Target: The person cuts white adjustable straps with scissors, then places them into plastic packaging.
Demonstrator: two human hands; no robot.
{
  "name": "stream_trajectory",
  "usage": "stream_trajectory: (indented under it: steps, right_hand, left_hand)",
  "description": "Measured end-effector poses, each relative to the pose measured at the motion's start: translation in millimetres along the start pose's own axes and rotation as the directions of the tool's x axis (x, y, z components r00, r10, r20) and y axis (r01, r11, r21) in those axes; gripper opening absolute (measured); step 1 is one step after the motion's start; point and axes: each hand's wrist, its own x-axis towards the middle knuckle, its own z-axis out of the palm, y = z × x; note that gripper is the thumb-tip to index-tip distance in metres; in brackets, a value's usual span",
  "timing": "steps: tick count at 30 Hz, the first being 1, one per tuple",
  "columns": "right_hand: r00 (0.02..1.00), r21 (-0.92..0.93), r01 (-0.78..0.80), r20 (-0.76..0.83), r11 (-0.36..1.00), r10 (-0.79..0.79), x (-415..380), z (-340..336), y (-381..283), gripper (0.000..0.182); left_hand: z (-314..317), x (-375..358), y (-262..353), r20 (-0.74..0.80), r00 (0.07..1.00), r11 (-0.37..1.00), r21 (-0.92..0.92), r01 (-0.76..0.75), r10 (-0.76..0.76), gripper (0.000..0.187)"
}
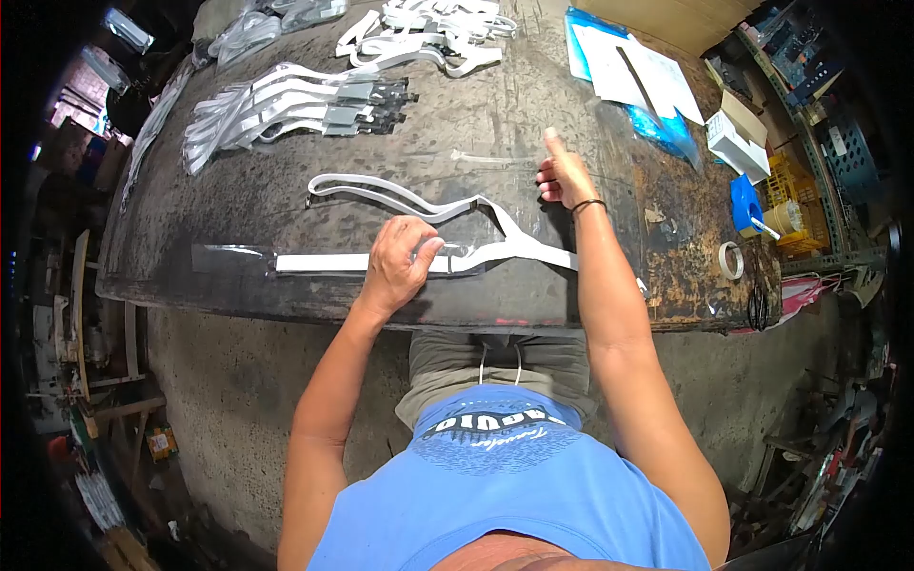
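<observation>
A white strap (519,246) lies across the front of the dark table, with a loop at its upper left and a straight band running left. My left hand (402,255) is over the straight band, its fingers curled together near a clear plastic piece; what they hold, if anything, is hidden. Beyond the strap my right hand (566,179) is raised with the thumb stretched out and the fingers bent; nothing shows in it. A clear plastic strip (486,159) lies just left of it. Another clear piece (228,259) is at the band's left end.
Bundled white straps (286,105) lie at the back left of the table (514,105), with a loose pile (428,33) behind. Papers (633,71) on blue plastic, a white box (738,138), a blue tape dispenser (746,203) and a tape roll (731,260) are on the right.
</observation>
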Motion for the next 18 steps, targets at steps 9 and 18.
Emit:
stream_trajectory:
  steps: [9, 18]
  right_hand:
    - [0.769, -0.233, 0.637, 0.116, 0.735, -0.629, 17, 25, -10, 0.017]
    - [0.471, -0.159, 0.880, 0.416, 0.447, -0.778, -110, 47, -54, 0.013]
  left_hand:
    - [-4, 17, -1, -0.037, 0.999, 1.000, -0.007, 0.010, -0.011, 0.016]
    - [-16, 111, 1, 0.019, 0.991, 0.990, 0.038, -0.134, 0.134, 0.033]
